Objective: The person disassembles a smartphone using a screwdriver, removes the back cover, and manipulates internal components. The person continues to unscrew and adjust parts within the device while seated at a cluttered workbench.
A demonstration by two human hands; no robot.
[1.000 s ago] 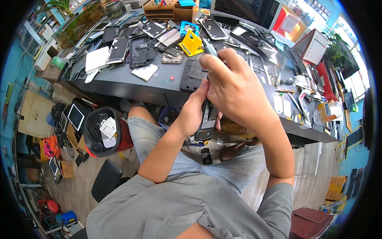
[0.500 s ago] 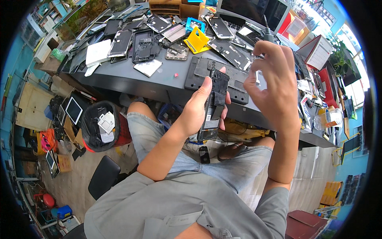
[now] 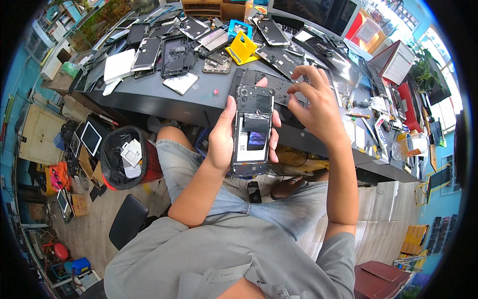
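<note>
An opened smartphone [image 3: 254, 132] lies in my left hand [image 3: 224, 137], its back cover off and its inside facing up. My thumb presses its left edge and my fingers wrap round the right edge. Camera lenses and dark covers show at its top; a pale battery area with a black, shiny flap fills the lower part. My right hand [image 3: 318, 107] is raised to the right of the phone, apart from it, thumb and fingertips curled together in a pinch. Whatever they hold, if anything, is too small to make out. Beyond the phone, a dark tablet-like panel [image 3: 244, 77] lies at the desk's front edge.
Phone parts and a yellow stand [image 3: 242, 49] crowd the grey desk [image 3: 199, 102]. A laptop [image 3: 313, 17] stands at the back, a desk calendar [image 3: 398, 62] at the right. A red bin [image 3: 152, 169] with a black liner is on the floor at left.
My left hand has turned the phone so its inside faces up more fully. My right hand has moved left and down; the pointed tool seen above its fingers earlier is no longer visible there.
</note>
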